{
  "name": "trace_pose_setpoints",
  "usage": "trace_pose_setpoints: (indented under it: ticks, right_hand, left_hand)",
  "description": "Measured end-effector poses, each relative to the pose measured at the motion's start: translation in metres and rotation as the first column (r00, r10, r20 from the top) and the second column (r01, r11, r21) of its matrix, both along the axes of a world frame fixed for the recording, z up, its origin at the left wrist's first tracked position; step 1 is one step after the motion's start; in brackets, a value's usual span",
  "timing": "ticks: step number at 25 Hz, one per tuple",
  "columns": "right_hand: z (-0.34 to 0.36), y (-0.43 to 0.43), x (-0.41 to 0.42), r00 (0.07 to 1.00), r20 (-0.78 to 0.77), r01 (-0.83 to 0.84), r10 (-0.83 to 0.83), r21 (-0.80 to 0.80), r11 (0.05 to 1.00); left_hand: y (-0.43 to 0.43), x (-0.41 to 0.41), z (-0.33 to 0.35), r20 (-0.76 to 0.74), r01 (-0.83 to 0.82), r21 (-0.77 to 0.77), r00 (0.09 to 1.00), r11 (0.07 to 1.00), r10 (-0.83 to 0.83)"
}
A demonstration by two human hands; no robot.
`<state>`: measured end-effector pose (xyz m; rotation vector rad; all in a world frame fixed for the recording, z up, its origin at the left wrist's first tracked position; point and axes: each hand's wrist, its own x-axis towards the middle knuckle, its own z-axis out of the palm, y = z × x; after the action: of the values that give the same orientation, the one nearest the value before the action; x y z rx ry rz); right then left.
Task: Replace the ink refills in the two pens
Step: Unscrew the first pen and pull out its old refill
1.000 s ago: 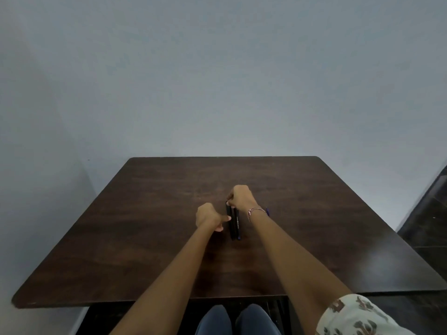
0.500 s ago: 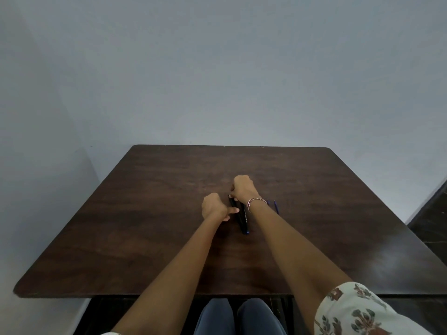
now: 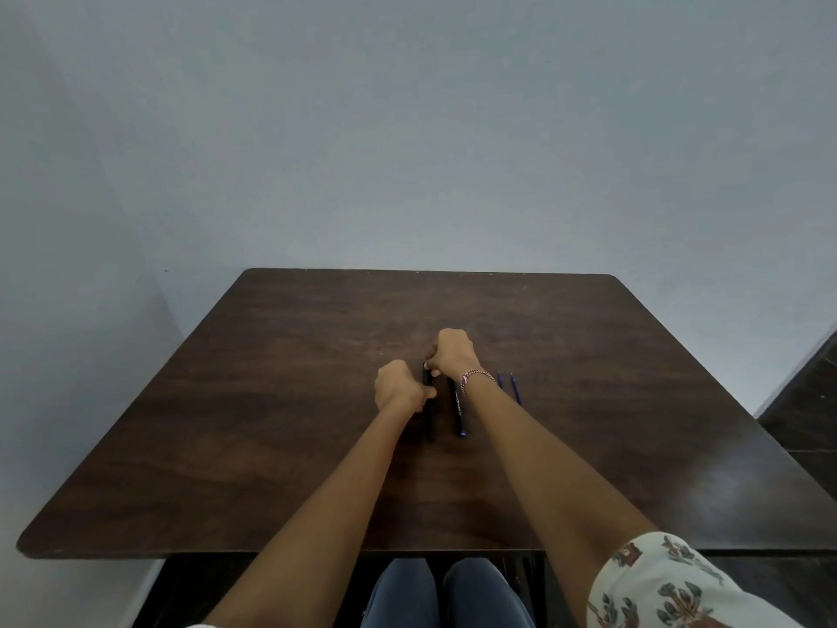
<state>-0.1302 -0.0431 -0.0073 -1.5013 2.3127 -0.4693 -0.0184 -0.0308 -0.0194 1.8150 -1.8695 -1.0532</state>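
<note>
Both hands' fingers closed on left pen (image 3: 428,407); second pen (image 3: 459,412) just right, untouched

A: What colour is the table (image 3: 281,437)?

B: Dark brown, with a wood-grain pattern and a pale sheen near its right side.

A: And the pens?

B: The left pen (image 3: 429,419) is black all over. The right pen (image 3: 459,407) is black with pale lettering and a blue tip. The two refills (image 3: 514,388) are blue.

A: Anything worn?

B: A pinkish bracelet (image 3: 474,376); a cream sleeve (image 3: 666,586) patterned with green leaves and brown motifs; blue trousers (image 3: 446,596). The wall (image 3: 407,129) is plain grey-blue.
</note>
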Motion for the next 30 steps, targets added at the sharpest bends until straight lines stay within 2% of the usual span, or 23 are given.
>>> trace_pose_setpoints:
  ticks: [3, 5, 8, 10, 12, 14, 17, 19, 21, 24, 27, 28, 30]
  right_hand:
    - [-0.002, 0.003, 0.003, 0.988, 0.143, 0.058, -0.050, -0.052, 0.997]
    - [0.000, 0.006, 0.006, 0.932, 0.353, 0.117, -0.078, -0.088, 0.989]
    - [0.005, 0.011, 0.017, 0.800, 0.593, 0.199, -0.098, -0.107, 0.974]
    - [0.006, 0.015, 0.025, 0.676, 0.732, 0.254, -0.085, -0.123, 0.959]
    - [0.004, 0.020, 0.035, 0.543, 0.836, 0.292, -0.080, -0.099, 0.951]
    - [-0.004, 0.026, 0.049, 0.455, 0.887, 0.276, -0.072, -0.064, 0.959]
    - [-0.017, 0.031, 0.066, 0.449, 0.892, 0.263, -0.059, -0.069, 0.962]
    - [-0.023, 0.031, 0.069, 0.435, 0.900, 0.281, -0.038, -0.096, 0.955]
    - [-0.027, 0.032, 0.068, 0.442, 0.897, 0.299, -0.032, -0.114, 0.947]
    - [-0.032, 0.038, 0.070, 0.473, 0.881, 0.314, -0.021, -0.146, 0.938]
    - [-0.040, 0.047, 0.076, 0.534, 0.841, 0.259, 0.090, -0.264, 0.929]
    - [-0.043, 0.051, 0.079, 0.530, 0.836, 0.240, 0.140, -0.307, 0.921]
    - [-0.048, 0.060, 0.081, 0.524, 0.827, 0.221, 0.202, -0.361, 0.906]
  left_hand:
    - [-0.005, 0.011, 0.000, 0.003, 0.006, -0.034, 1.000, 0.999, -0.006]
    - [-0.008, 0.019, 0.001, -0.037, -0.001, -0.059, 0.999, 0.998, -0.002]
    - [-0.009, 0.030, 0.003, -0.115, -0.006, -0.108, 0.993, 0.994, -0.006]
    - [-0.009, 0.037, 0.004, -0.186, -0.033, -0.114, 0.982, 0.993, 0.011]
    - [-0.009, 0.045, 0.006, -0.300, -0.082, -0.097, 0.953, 0.992, 0.050]
    - [-0.010, 0.053, 0.007, -0.431, -0.149, -0.076, 0.896, 0.986, 0.102]
    - [-0.011, 0.064, 0.005, -0.465, -0.166, -0.078, 0.878, 0.983, 0.111]
    - [-0.013, 0.072, 0.002, -0.458, -0.066, -0.081, 0.889, 0.995, 0.021]
    - [-0.016, 0.081, -0.001, -0.511, 0.035, -0.055, 0.858, 0.998, -0.058]
    - [-0.021, 0.084, -0.004, -0.584, -0.007, -0.016, 0.812, 1.000, -0.003]
    - [-0.024, 0.074, -0.007, -0.703, -0.212, 0.062, 0.684, 0.975, 0.194]
    - [-0.024, 0.070, -0.007, -0.745, -0.240, 0.101, 0.625, 0.966, 0.233]
    - [-0.021, 0.064, -0.007, -0.804, -0.177, 0.200, 0.533, 0.964, 0.264]
